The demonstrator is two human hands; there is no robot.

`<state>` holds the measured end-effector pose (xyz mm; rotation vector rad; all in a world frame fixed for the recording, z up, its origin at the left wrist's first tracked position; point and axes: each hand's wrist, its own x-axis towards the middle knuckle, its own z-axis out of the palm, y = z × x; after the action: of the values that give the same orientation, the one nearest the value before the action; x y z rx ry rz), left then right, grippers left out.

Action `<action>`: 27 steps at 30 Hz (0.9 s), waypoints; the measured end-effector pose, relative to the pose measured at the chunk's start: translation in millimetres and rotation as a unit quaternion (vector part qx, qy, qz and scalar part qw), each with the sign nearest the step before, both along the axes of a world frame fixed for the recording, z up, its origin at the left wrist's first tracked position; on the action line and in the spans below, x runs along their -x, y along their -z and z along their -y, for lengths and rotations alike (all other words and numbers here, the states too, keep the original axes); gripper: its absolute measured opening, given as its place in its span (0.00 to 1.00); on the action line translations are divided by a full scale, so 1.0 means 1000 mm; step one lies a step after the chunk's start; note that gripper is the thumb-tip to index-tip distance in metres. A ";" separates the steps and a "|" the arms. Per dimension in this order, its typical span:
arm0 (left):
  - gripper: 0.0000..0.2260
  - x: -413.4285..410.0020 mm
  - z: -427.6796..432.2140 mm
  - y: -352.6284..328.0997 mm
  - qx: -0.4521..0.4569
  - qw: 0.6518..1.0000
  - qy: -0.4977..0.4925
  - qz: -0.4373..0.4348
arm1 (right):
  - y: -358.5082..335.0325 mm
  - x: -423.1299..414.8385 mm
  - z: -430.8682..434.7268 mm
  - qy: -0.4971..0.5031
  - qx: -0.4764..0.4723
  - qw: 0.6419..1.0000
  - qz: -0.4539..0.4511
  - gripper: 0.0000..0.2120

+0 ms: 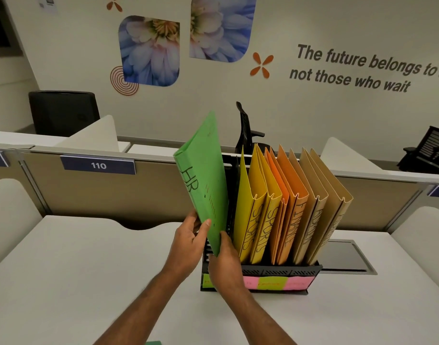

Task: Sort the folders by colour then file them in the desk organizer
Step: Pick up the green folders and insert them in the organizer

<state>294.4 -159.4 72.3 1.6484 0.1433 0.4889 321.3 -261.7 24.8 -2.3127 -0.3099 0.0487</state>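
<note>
A green folder [205, 175] marked "HR" stands tilted to the left at the left end of the black desk organizer [278, 268]. My left hand [188, 241] grips its lower left edge, thumb on the front. My right hand [224, 260] holds its bottom corner, in front of the organizer's left slot. Upright in the organizer, from left to right, stand two yellow folders [257, 217] marked "SPORTS", orange folders [289, 215] marked "FINANCE", and tan folders [323, 215]. Pink and green sticky labels [283, 283] line the organizer's front.
The organizer sits on a white desk [89, 270], with a grey cable hatch [347, 257] behind it to the right. A tan partition [143, 190] with a "110" sign runs along the desk's far edge. A green object [153, 342] peeks in at the bottom edge.
</note>
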 end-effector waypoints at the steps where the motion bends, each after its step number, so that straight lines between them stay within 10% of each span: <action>1: 0.14 0.000 -0.001 0.003 -0.009 1.000 0.001 -0.008 | 0.001 0.001 -0.001 -0.002 0.007 1.000 0.000 0.33; 27: 0.26 0.083 0.011 0.031 -0.224 0.954 -0.134 -0.143 | 0.008 0.088 0.017 -0.094 0.097 0.981 0.138 0.29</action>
<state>211.0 -170.6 41.0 2.1580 0.5081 0.5084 232.9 -278.9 16.5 -2.4775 -0.6914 -0.1573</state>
